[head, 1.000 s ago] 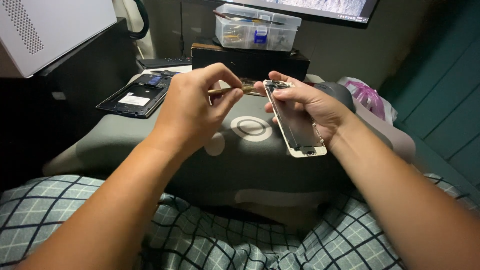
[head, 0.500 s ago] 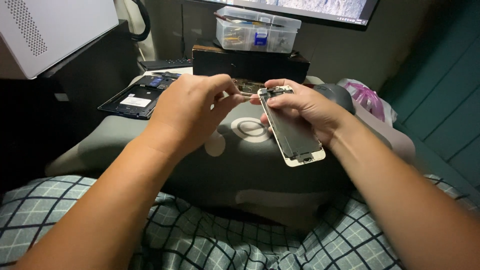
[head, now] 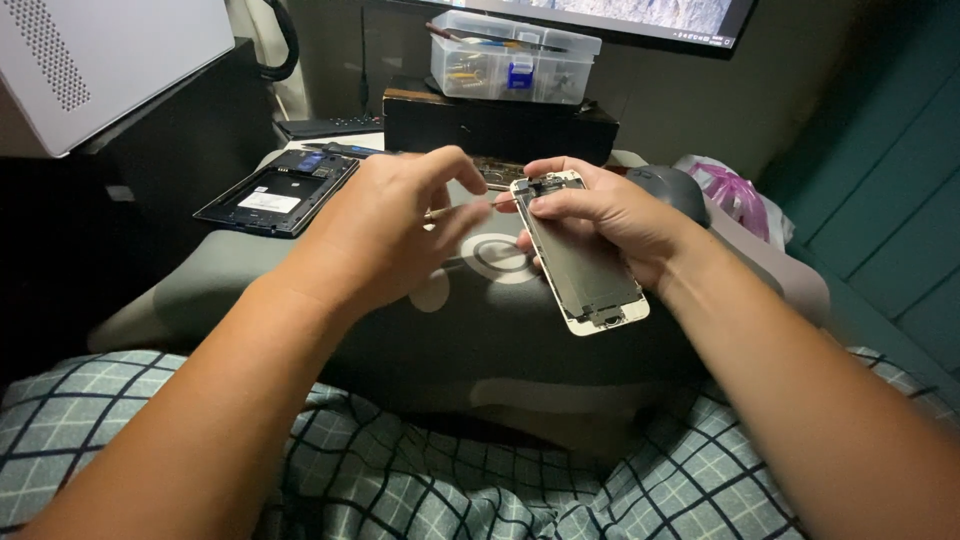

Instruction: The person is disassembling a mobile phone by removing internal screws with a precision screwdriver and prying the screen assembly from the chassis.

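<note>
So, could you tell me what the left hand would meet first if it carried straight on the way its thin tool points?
Probably the top end of the phone screen panel held by the right hand; the left hand aims its thin tool there, though depth is unclear.

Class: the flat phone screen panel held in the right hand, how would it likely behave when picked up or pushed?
The screen panel looks thin and flat, so probably light and fairly stiff, yet likely fragile if bent. The right hand grips it by its edges; its smooth metal back may be slippery. It should slide, not roll.
</note>
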